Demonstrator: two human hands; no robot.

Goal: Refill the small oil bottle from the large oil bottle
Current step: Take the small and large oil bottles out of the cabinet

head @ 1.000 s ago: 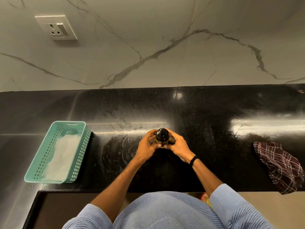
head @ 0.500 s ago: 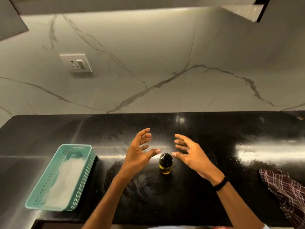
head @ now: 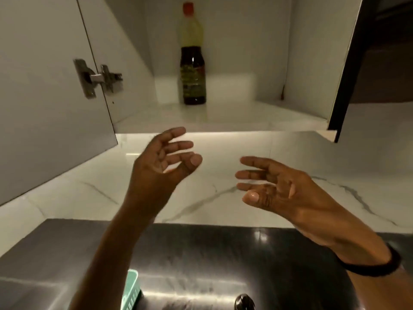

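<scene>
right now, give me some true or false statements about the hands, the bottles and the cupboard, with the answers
1. The large bottle stands upright in the open cupboard. True.
2. The left hand grips the large bottle. False: it is empty, fingers loose, apart from the bottle.
3. The right hand holds nothing. True.
4. The large bottle has a blue cap. False: the cap is red.
5. The small bottle is in the cupboard. False: it is down on the counter.
</scene>
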